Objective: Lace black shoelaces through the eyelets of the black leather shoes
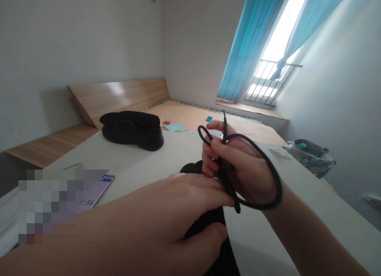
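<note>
My right hand (235,161) is closed, pinching a black shoelace (275,168) between thumb and fingers. A small loop stands up above the fingertips beside a tapered lace end, and a larger loop hangs round the wrist side. Below the lace is a black shoe (208,224), mostly covered by my hands. My left hand (190,212) lies across it, fingers over its top and thumb on the near side, gripping it; its fingertips reach the lace by my right hand. A second black shoe (132,129) rests on its side on the white table (143,165), to the left.
A phone (98,192) with a lit screen lies at the left, partly blurred out. Behind the table is a wooden board bed (190,113) with small coloured packets (175,127). A grey bag (312,157) stands at the right. Blue curtains (244,41) hang by a barred window.
</note>
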`<state>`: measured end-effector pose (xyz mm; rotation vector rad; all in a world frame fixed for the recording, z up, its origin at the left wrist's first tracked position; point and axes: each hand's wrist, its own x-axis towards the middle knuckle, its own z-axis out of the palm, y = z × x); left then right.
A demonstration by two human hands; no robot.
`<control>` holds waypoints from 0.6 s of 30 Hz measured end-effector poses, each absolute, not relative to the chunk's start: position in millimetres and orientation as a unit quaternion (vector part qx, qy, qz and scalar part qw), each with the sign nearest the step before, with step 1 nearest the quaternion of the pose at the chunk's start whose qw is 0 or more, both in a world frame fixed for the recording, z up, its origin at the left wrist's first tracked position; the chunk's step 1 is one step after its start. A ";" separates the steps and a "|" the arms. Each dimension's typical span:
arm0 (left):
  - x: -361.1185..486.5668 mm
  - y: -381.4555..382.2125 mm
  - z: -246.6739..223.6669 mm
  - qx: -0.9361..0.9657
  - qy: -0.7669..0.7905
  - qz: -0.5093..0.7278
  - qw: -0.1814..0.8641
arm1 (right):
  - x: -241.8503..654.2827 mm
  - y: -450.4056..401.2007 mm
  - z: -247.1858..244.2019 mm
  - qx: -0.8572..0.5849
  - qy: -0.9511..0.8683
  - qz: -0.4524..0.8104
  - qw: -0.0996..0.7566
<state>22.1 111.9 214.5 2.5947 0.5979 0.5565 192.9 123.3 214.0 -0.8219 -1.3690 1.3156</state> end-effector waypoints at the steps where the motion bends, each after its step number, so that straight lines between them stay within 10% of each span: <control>1: 19.4 111.4 217.1 0.928 0.224 0.207 0.214 | 194.8 125.6 210.2 -0.377 -0.610 0.491 0.494; 11: 15.0 120.0 232.1 0.902 0.359 0.168 0.173 | 215.8 118.0 211.9 -0.451 -0.863 0.216 0.076; 18: 35.2 112.0 213.1 0.947 0.275 -0.013 0.164 | 236.4 109.3 220.2 -0.456 -0.873 0.152 0.082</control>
